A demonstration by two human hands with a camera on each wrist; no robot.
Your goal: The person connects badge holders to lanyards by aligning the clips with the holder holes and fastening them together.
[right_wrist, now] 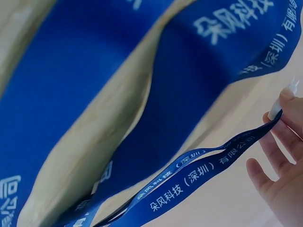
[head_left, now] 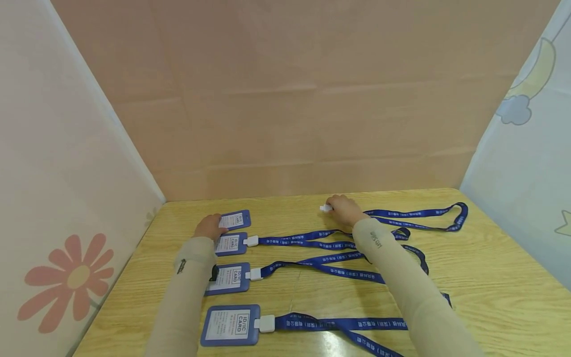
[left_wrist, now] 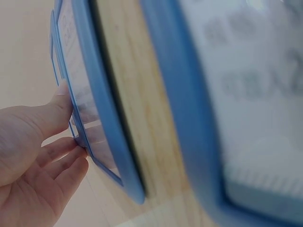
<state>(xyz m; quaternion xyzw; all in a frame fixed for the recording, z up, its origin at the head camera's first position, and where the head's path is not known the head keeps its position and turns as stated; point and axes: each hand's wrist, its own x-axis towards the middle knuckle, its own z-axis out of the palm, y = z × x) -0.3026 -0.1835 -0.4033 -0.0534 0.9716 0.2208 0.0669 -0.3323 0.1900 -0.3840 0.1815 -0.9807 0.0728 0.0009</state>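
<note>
At the far left of the table, my left hand [head_left: 208, 226] pinches the left end of a blue-framed ID card holder [head_left: 235, 219]. In the left wrist view its thumb and fingers [left_wrist: 66, 163] close on the holder's edge, behind a nearer card holder [left_wrist: 111, 123]. Farther right, my right hand [head_left: 345, 210] pinches the white plastic clip [head_left: 326, 208] of a blue lanyard [head_left: 403, 214]. The right wrist view has this clip [right_wrist: 282, 101] between thumb and fingers, with the printed strap [right_wrist: 189, 177] trailing from it. A gap of bare wood separates clip and holder.
Nearer me lie more ID card holders [head_left: 231, 243], [head_left: 229, 325], each joined by a white clip [head_left: 267, 324] to a blue lanyard [head_left: 352, 324] stretched rightward. My right forearm crosses above these straps. A brown backdrop [head_left: 312, 124] and pale side walls [head_left: 53, 148] border the table.
</note>
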